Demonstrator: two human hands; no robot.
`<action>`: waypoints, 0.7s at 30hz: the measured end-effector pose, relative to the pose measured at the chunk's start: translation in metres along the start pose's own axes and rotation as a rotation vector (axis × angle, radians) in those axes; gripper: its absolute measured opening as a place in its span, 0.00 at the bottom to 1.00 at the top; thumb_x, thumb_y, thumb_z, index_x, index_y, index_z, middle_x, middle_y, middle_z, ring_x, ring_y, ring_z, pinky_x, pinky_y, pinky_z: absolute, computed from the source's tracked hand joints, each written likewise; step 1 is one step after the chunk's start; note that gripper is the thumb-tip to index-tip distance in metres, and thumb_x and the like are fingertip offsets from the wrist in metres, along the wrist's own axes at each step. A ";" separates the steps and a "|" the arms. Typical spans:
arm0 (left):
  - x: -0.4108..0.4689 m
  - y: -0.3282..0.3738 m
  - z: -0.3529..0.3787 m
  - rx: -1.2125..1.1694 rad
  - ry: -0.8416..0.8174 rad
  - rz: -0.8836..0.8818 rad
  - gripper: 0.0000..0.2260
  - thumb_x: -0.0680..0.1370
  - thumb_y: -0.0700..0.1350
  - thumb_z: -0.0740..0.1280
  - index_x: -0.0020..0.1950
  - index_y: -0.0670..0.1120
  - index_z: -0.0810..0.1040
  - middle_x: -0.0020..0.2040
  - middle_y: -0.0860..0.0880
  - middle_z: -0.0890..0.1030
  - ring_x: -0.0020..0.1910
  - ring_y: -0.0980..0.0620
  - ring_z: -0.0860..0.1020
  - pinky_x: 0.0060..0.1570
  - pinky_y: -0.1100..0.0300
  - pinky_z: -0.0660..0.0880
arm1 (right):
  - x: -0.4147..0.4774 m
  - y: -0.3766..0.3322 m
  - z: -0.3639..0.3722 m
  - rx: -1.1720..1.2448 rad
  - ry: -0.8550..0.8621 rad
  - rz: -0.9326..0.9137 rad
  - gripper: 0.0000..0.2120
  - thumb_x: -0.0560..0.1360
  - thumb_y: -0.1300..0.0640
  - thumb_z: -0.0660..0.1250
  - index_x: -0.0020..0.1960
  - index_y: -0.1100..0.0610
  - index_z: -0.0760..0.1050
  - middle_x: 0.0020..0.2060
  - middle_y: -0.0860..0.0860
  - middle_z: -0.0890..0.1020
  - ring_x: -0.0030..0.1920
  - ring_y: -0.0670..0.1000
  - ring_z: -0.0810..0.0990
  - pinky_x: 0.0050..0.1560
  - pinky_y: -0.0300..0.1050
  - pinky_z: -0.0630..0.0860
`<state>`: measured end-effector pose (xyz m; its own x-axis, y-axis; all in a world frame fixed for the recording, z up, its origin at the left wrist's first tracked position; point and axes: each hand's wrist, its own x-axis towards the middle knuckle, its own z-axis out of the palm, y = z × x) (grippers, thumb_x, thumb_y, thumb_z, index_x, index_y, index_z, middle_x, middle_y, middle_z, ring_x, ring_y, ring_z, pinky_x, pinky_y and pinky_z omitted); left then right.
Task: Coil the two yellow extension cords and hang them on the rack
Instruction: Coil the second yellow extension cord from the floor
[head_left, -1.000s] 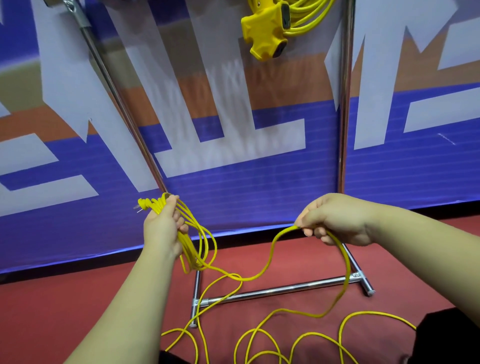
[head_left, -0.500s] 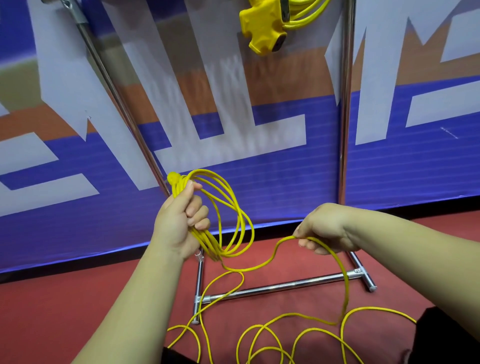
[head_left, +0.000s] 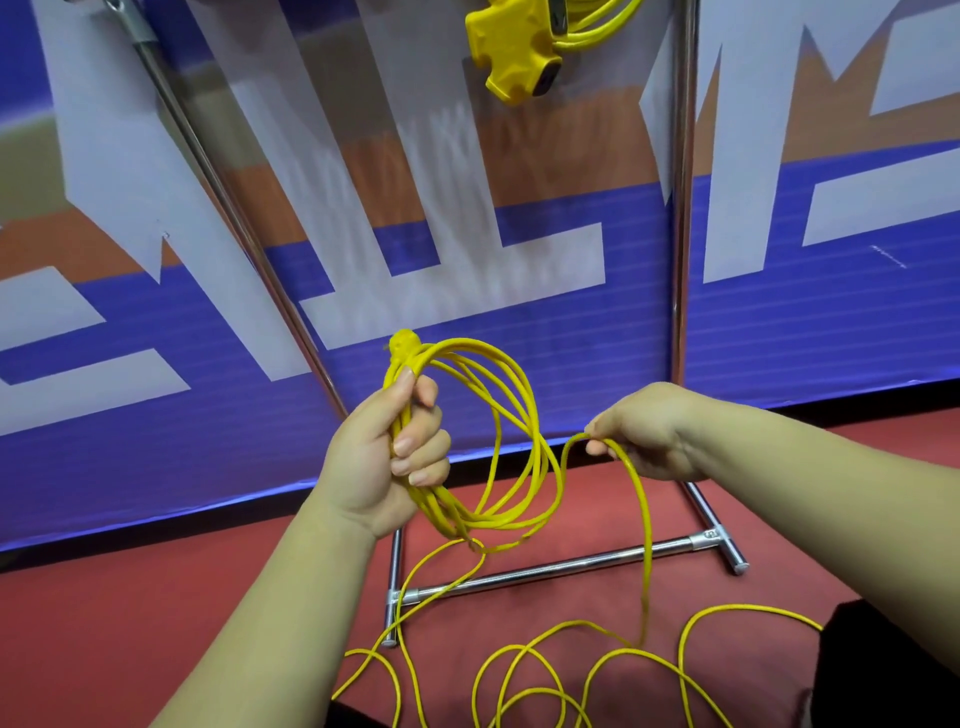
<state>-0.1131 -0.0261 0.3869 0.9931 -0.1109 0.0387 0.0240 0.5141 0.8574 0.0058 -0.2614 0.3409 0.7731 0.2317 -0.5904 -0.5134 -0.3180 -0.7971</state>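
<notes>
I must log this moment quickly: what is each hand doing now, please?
Left hand: closed around the yellow coil.
Right hand: closed, pinching the loose strand of that cord.

The place looks like an indoor event or sports hall rather than a home. A large printed banner (head_left: 519, 249) in blue, white and orange, with oversized lettering, lines the back. Below it is a matte red floor (head_left: 104, 623), and a chrome tube rack (head_left: 681, 208) stands just in front of the banner.

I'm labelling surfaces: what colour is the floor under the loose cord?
The floor is dull red, clearest in the head view.
</notes>
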 end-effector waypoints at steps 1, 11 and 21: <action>0.000 -0.001 -0.001 0.005 -0.024 -0.017 0.13 0.74 0.53 0.73 0.44 0.46 0.75 0.22 0.54 0.65 0.18 0.60 0.62 0.18 0.67 0.63 | -0.001 -0.003 -0.002 0.048 -0.008 -0.006 0.05 0.79 0.60 0.67 0.51 0.60 0.81 0.32 0.52 0.84 0.29 0.44 0.75 0.28 0.34 0.66; 0.005 -0.031 0.013 0.295 0.072 -0.096 0.07 0.74 0.44 0.67 0.46 0.41 0.82 0.24 0.49 0.63 0.20 0.55 0.61 0.23 0.64 0.62 | -0.022 -0.025 -0.010 0.307 -0.090 -0.138 0.08 0.75 0.67 0.65 0.51 0.58 0.80 0.38 0.53 0.84 0.35 0.45 0.77 0.37 0.36 0.72; 0.018 -0.072 0.028 0.499 0.186 -0.160 0.08 0.81 0.40 0.65 0.54 0.41 0.83 0.29 0.46 0.70 0.26 0.51 0.67 0.27 0.59 0.67 | -0.030 -0.027 0.001 0.299 -0.092 -0.252 0.07 0.75 0.66 0.70 0.52 0.59 0.81 0.44 0.56 0.86 0.37 0.45 0.85 0.33 0.36 0.78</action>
<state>-0.1007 -0.0892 0.3399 0.9861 0.0206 -0.1648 0.1641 0.0332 0.9859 -0.0040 -0.2585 0.3800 0.8591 0.3543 -0.3695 -0.4081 0.0383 -0.9121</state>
